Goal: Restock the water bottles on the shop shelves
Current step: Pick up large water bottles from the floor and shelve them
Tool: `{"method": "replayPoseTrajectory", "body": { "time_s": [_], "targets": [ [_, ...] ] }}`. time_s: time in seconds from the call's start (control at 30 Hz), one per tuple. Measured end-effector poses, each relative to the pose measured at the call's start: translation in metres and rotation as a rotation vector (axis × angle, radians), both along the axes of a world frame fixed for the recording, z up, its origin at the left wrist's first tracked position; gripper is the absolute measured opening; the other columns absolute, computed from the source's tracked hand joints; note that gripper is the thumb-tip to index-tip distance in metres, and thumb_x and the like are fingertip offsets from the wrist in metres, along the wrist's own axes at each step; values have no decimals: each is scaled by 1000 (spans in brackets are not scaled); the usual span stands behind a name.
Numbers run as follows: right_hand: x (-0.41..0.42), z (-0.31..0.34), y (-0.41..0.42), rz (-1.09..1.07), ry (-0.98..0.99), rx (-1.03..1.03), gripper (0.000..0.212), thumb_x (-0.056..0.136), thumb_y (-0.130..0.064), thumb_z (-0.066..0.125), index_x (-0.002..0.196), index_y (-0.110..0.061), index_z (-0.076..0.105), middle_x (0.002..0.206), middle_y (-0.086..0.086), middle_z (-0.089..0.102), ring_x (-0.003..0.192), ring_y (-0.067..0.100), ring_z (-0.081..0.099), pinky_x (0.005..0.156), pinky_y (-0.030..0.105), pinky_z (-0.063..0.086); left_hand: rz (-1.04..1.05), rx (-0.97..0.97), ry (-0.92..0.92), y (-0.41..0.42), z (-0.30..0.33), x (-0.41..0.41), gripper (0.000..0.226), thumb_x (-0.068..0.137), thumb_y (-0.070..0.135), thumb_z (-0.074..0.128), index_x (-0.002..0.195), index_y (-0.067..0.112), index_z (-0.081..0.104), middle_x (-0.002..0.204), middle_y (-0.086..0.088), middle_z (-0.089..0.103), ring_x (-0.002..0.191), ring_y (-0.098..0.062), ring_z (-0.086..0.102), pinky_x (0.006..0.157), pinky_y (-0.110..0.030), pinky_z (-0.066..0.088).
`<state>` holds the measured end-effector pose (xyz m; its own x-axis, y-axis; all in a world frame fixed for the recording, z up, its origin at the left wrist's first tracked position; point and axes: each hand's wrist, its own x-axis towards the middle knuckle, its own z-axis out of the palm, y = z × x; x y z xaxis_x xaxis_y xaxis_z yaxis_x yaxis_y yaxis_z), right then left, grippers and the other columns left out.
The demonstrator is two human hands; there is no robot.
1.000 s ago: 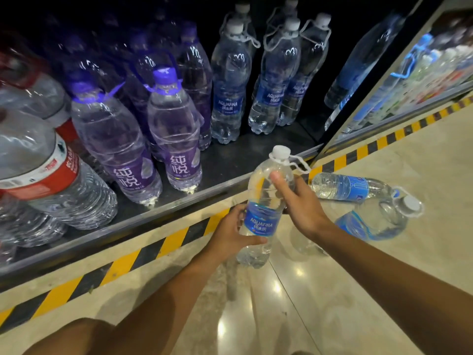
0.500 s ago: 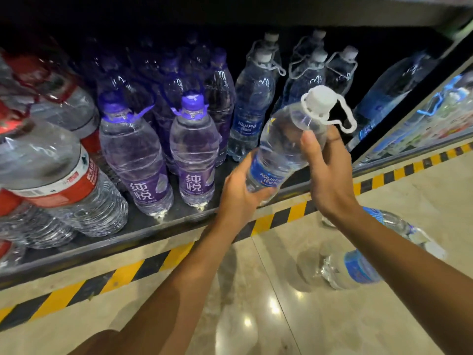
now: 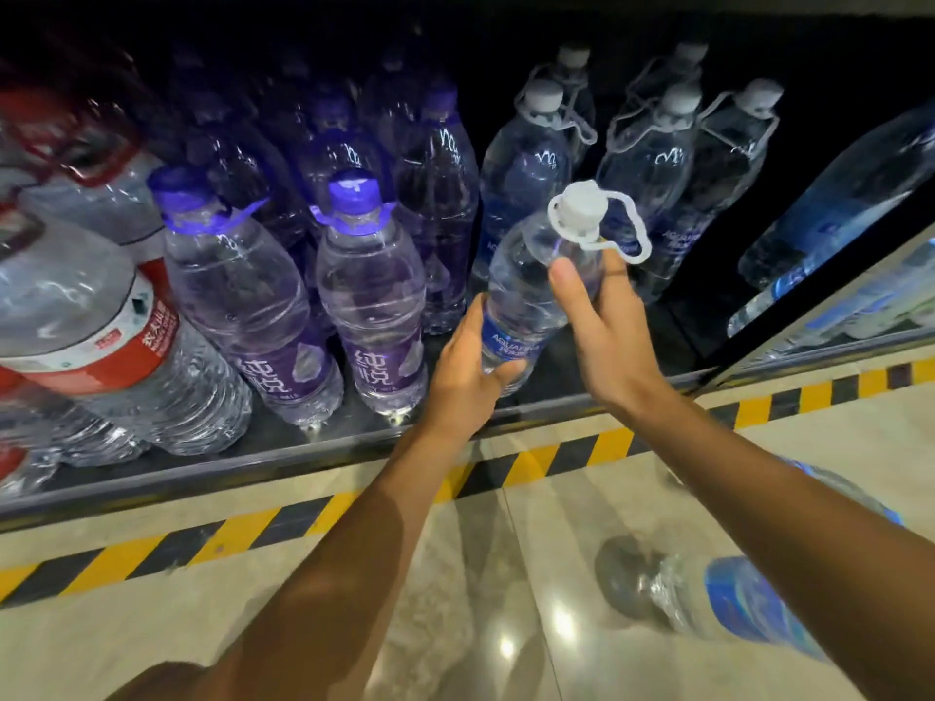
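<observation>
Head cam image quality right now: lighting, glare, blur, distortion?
Head view: shelf interior is dark at the back, rear bottles barely readable; ceiling-light glare spots on the glossy floor; motion blur on the red-label bottles at left and the floor bottle; wide-angle bending toward the edges.

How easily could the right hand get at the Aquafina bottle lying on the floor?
Probably not right away: the right hand is gripping the held Aquafina bottle, and the floor bottle lies below its forearm, otherwise unobstructed.

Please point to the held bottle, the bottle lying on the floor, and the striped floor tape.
Held bottle (image 3: 526, 296), head view, clear body above the blue label.
Floor bottle (image 3: 733, 602), head view, blue label.
Floor tape (image 3: 243, 531), head view, a yellow stripe.
</observation>
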<state>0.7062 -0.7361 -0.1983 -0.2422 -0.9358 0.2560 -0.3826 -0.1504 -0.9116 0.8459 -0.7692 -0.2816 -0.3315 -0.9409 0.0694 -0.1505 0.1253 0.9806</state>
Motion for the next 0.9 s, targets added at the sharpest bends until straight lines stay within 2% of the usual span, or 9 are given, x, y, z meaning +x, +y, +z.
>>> {"method": "replayPoseTrajectory", "body": {
  "time_s": [0.07, 0.2, 0.33, 0.4, 0.47, 0.6, 0.7, 0.77, 0.9],
  "targets": [
    [1, 3, -9, 33, 46, 57, 63, 90, -79, 46, 140, -40, 44, 126, -29, 65, 119, -7, 59, 97, 22, 45, 19, 4, -4, 0, 1, 2, 82, 90, 9, 75, 157, 18, 29, 149, -2, 54, 136, -16, 53, 115, -44, 42],
    [3, 6, -18, 93, 110, 161, 69, 80, -91, 39, 138, -55, 31, 122, -34, 62, 116, -6, 59, 96, 23, 44, 45, 26, -53, 3, 3, 7, 80, 93, 16, 73, 158, 16, 26, 150, 5, 50, 132, 7, 48, 108, -12, 38],
    [-4, 15, -21, 146, 117, 231, 34, 79, -92, 38, 111, -83, 31, 112, -48, 58, 106, -23, 54, 92, 18, 41, 40, 27, -159, -1, 7, 3, 79, 95, 20, 70, 155, 30, 21, 153, 16, 36, 126, 27, 35, 99, 5, 26],
    [-3, 16, -23, 156, 103, 226, 29, 80, -91, 38, 107, -81, 34, 112, -32, 65, 106, -10, 61, 95, 29, 48, 27, 19, -192, -1, 10, 3, 82, 96, 22, 70, 159, 26, 17, 158, 12, 33, 132, 22, 33, 102, 5, 24],
    [-3, 13, -22, 171, 68, 249, 40, 83, -84, 42, 116, -59, 40, 117, -14, 69, 111, 7, 65, 101, 40, 50, 8, 5, -208, 1, 12, 4, 85, 96, 20, 69, 161, 19, 14, 160, 10, 30, 136, 22, 29, 108, 0, 24],
    [-3, 20, -21, 184, 55, 258, 60, 83, -79, 44, 130, -41, 38, 113, -31, 61, 105, -18, 57, 89, 2, 40, 22, -13, -249, 1, 16, 1, 87, 95, 23, 69, 161, 13, 13, 161, 6, 33, 144, 8, 30, 117, -12, 26],
    [-4, 17, -25, 217, 35, 274, 76, 83, -79, 44, 144, -34, 34, 133, -13, 60, 125, 8, 56, 106, 26, 42, 33, 14, -284, -3, 15, 1, 85, 95, 28, 69, 159, 13, 15, 159, 0, 37, 147, -9, 35, 121, -31, 30],
    [-8, 16, -25, 230, 46, 286, 81, 82, -80, 43, 148, -36, 29, 141, -10, 56, 128, 12, 54, 110, 36, 41, 52, 11, -307, -1, 12, 0, 88, 94, 33, 70, 159, 14, 14, 160, -2, 37, 147, -14, 35, 121, -38, 32],
    [-10, 15, -23, 248, 50, 293, 82, 83, -79, 43, 151, -36, 25, 142, -13, 55, 128, 9, 54, 110, 37, 42, 71, 11, -271, 2, 7, -1, 87, 94, 32, 70, 159, 15, 16, 158, -1, 38, 142, -11, 39, 111, -20, 32]
  ]
}}
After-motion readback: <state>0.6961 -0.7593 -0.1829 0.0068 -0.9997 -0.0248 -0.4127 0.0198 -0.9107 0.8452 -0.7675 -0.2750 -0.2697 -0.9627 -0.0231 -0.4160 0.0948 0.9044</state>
